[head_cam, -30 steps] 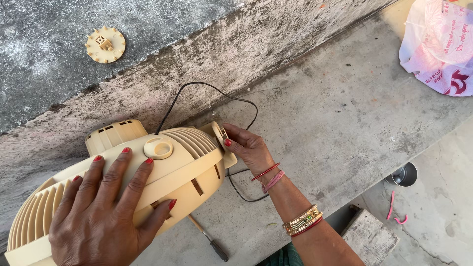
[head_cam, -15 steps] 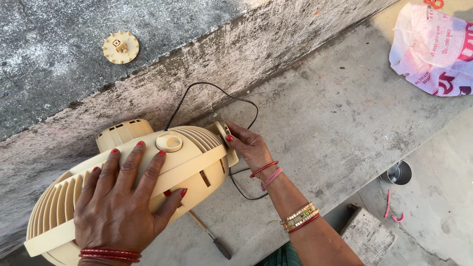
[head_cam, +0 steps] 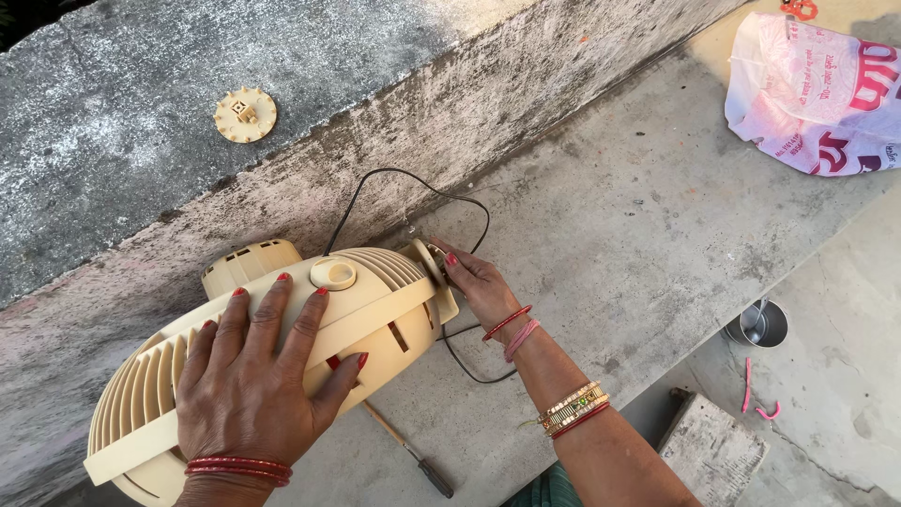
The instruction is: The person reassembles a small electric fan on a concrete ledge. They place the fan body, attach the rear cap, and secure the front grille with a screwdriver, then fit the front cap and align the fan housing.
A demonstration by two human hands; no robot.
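left hand (head_cam: 249,376) lies flat w/ fingers spread on top of cream plastic fan housing (head_cam: 282,357), palm down, pressing on the ribbed shell, not wrapped round anything. red bangles on that wrist at the bottom edge of view. fan housing lies on its side on grey concrete ledge (head_cam: 610,235), wide ribbed end toward lower left, narrower end toward the right. round cream knob (head_cam: 333,273) sits on the upper face of the shell, just beyond the left fingertips, not touched.

right hand (head_cam: 474,282) comes in from lower right, forearm w/ red, pink & gold bangles. its fingers are curled & pinch a small cream part (head_cam: 432,265) at the narrow end of the housing; how tight, can't tell. screwdriver (head_cam: 408,451) w/ dark handle lies on the ledge just below the housing, touched by neither hand.

black cord (head_cam: 404,178) loops from behind the housing, up over the ledge & back past the right hand; another bit curves under the right wrist.

farther off: small metal cup (head_cam: 758,324) on the lower floor at right, pink scraps (head_cam: 751,385) near it. white plastic bag (head_cam: 817,94) w/ pink print on the ledge at top right. cream toothed disc (head_cam: 245,115) lies alone on the raised rough slab (head_cam: 113,141) at top left, well apart from both hands.
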